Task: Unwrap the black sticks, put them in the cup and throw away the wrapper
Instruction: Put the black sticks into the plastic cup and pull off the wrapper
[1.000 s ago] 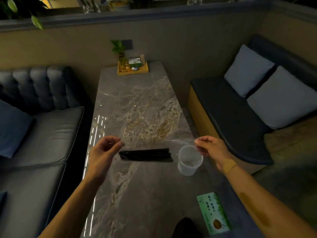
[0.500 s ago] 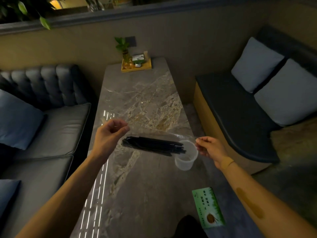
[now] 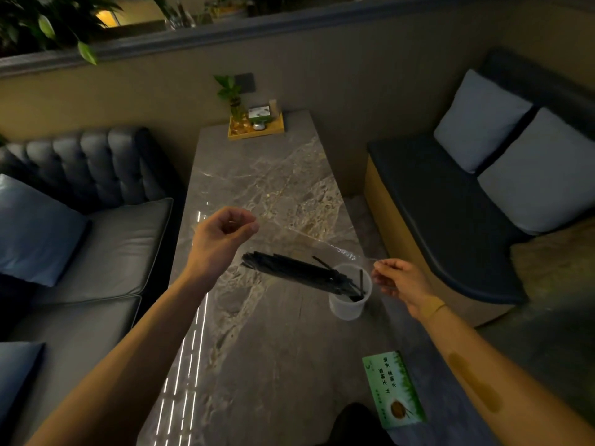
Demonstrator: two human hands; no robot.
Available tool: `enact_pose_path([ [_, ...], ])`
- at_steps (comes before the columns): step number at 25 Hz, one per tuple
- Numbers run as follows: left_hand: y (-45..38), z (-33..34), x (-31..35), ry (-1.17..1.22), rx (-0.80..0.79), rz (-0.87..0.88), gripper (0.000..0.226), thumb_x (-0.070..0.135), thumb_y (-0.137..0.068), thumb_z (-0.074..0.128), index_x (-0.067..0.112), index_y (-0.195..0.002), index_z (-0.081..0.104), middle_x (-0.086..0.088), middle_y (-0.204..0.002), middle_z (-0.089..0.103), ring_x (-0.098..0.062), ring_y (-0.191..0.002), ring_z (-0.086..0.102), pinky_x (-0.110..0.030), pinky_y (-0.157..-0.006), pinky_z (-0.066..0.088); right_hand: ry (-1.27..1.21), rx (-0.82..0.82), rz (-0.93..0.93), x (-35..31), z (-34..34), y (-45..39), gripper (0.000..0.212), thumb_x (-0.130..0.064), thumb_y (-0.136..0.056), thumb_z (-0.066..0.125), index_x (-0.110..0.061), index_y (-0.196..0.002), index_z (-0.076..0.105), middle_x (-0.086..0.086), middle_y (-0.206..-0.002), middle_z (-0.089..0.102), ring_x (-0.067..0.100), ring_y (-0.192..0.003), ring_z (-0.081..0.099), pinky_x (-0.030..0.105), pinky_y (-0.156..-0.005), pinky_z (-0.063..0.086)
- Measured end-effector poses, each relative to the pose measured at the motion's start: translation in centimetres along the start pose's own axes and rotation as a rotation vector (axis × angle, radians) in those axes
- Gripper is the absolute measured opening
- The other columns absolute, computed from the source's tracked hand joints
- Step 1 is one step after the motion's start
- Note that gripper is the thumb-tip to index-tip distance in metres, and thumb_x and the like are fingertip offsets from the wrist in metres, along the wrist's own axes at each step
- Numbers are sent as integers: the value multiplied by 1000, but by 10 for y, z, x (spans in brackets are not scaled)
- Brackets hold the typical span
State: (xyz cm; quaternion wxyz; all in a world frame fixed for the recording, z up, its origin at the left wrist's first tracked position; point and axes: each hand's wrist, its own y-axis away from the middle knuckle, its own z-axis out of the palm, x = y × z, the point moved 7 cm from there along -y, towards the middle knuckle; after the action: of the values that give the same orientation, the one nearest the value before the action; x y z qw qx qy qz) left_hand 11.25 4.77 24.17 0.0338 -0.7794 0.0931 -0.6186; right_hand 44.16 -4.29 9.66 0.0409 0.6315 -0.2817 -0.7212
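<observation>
A clear plastic wrapper [image 3: 322,243] stretches between my two hands above the marble table [image 3: 257,349]. My left hand [image 3: 222,233] pinches its upper left end, raised higher. My right hand [image 3: 399,278] pinches the lower right end beside the translucent cup [image 3: 349,305]. A bundle of black sticks [image 3: 289,268] slopes down to the right, its lower ends inside the cup's mouth. One or two sticks stand loose in the cup.
A green printed packet [image 3: 394,389] lies on the table near its front right edge. A yellow tray [image 3: 257,128] with a small plant sits at the far end. Sofas with cushions flank the table on both sides.
My left hand has risen, tilting the wrapper. The sticks went from lying level to sloping down to the right, and their ends have slid into the cup.
</observation>
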Motion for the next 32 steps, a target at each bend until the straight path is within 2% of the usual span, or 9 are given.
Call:
enact_pose_path([
  [5,-10,11,15,-15,-30,30,18,12,-77,79,28,-82,73,7,-77,75,-9,-77,69,-15,-70,53,-29,-2,43,6,-5,-2,6,-10,-91,60,-11,-86,64,7,-80,66,16,-71,60,29,-67,46],
  [9,-19,21,30,-33,-56,46,18,15,-76,80,31,-81,72,9,-77,76,-4,-74,70,-11,-67,51,-62,-7,84,13,-8,-6,5,-13,-90,61,-14,-86,64,5,-81,68,16,-73,62,31,-69,48],
  [15,-32,46,57,-50,-114,83,23,13,-77,79,35,-76,71,7,-76,73,-7,-74,67,-14,-68,53,-139,-27,149,26,-10,-11,5,-15,-88,63,-16,-84,66,4,-81,70,17,-76,65,31,-65,49],
  [20,-36,72,77,-31,-154,96,16,6,-79,76,20,-84,69,-8,-83,70,-8,-74,64,-14,-69,53,-187,-29,167,34,-14,-10,4,-16,-89,63,-16,-84,65,3,-81,69,17,-76,64,31,-64,49],
  [22,-38,81,85,-39,-177,111,15,6,-80,75,17,-88,69,-9,-83,70,-7,-73,63,-14,-69,53,-207,-39,176,36,-15,-9,4,-17,-89,63,-16,-85,64,3,-82,68,18,-77,63,32,-65,49],
  [26,-42,90,96,-59,-189,133,19,6,-81,75,22,-86,68,-2,-81,70,-9,-74,64,-19,-72,53,-234,-40,188,34,-17,-9,5,-16,-89,62,-16,-84,63,5,-83,66,19,-78,62,33,-68,50],
  [32,-52,78,109,-36,-141,189,17,7,-81,75,22,-86,69,-8,-81,69,-11,-74,63,-16,-68,52,-261,-65,143,17,-11,-6,4,-16,-88,64,-15,-85,63,5,-80,66,18,-74,62,31,-67,51],
])
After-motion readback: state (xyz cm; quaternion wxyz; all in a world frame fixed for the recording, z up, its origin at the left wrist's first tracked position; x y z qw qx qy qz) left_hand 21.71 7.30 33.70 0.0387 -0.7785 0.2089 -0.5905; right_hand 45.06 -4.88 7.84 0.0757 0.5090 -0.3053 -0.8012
